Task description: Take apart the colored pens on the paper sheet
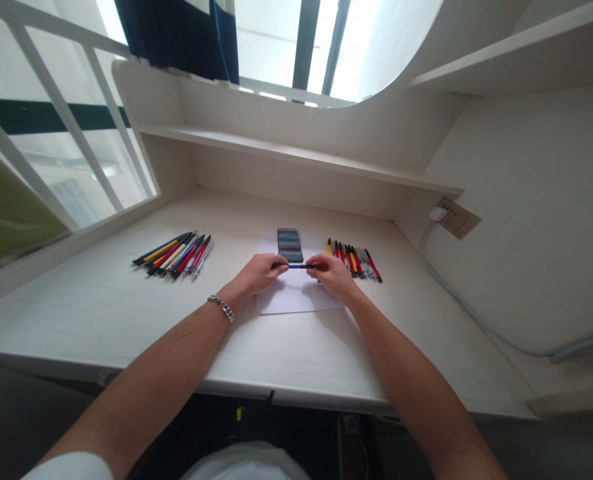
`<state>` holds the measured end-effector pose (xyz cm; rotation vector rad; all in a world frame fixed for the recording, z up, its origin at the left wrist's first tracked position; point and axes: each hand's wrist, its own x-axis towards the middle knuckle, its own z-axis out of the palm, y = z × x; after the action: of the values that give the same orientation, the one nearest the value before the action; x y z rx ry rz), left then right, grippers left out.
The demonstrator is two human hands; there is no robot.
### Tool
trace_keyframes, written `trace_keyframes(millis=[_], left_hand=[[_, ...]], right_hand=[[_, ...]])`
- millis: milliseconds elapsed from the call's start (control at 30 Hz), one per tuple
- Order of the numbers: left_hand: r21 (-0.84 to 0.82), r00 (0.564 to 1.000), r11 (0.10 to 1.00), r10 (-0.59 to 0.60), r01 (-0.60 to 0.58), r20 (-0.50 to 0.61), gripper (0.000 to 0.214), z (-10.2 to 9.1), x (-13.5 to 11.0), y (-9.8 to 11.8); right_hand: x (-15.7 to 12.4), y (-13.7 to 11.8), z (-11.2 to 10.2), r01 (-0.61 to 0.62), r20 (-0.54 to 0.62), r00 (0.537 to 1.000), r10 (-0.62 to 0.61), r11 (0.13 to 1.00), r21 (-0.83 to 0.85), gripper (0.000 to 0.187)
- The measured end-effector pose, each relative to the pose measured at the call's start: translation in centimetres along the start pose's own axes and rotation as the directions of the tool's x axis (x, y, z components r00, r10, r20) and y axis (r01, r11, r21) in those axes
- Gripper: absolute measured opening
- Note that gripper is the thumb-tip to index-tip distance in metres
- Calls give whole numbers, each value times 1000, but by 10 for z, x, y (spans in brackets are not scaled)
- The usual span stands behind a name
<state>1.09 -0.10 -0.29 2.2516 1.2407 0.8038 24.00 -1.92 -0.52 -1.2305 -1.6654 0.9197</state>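
The left hand (259, 275) and the right hand (332, 275) are close together, and both pinch one dark pen (296, 266). Each hand holds one end of it, so the pen lies flat across the middle of the desk (101, 333). It is held just above a white sheet of paper (296, 295).

A dark phone (290, 245) lies on the paper, just past the hands, toward the back edge of the desk. A left pile of pens (172, 257) lies on one side of the paper, and a right pile of pens (354, 261) lies on the other. The pens in both piles are red, yellow, blue and black.

A silver bracelet (221, 307) sits on the left wrist. A white plug (437, 214) sits in a wall socket (455, 217) by the right back corner.
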Motion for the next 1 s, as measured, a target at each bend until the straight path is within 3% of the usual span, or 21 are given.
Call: trace_keyframes(millis=[167, 233, 300, 367, 467, 567, 667, 800, 867, 1000], left_hand=[[-30, 1000, 1000, -7, 6, -30, 23, 1, 0, 0], [-22, 1000, 1000, -1, 1, -25, 24, 1, 0, 0], [-9, 1000, 1000, 1, -1, -11, 25, 1, 0, -1], [0, 1000, 1000, 1, -1, -1, 27, 1, 0, -1], [-3, 1000, 1000, -5, 5, 0, 28, 1, 0, -1], [-22, 1000, 1000, -1, 1, -2, 27, 1, 0, -1], [-30, 1000, 1000, 2, -3, -9, 26, 1, 0, -1], [-7, 1000, 1000, -5, 5, 0, 27, 1, 0, -1], [3, 1000, 1000, -3, 3, 5, 28, 1, 0, -1], [17, 1000, 1000, 10, -10, 7, 28, 1, -1, -1]], right_hand=[[0, -4, -2, -101, 13, 995, 103, 989, -107, 39], [0, -3, -2, -77, 10, 997, 79, 988, -134, 40], [0, -2, -1, -18, -7, 1000, 18, 996, -85, 30], [0, 0, -1, 14, -27, 1000, -14, 1000, -16, 30], [1, -2, -1, -27, -23, 999, 27, 1000, 7, 39], [0, -7, -2, -90, 1, 996, 90, 994, -66, 32], [-2, -10, -2, -67, 9, 998, 68, 989, -136, 35], [-1, -6, -1, -11, -35, 999, 8, 996, -89, 20], [0, -4, -1, 0, -56, 998, -5, 997, -77, 26], [-1, -7, -1, -66, -15, 998, 64, 987, -149, 26]])
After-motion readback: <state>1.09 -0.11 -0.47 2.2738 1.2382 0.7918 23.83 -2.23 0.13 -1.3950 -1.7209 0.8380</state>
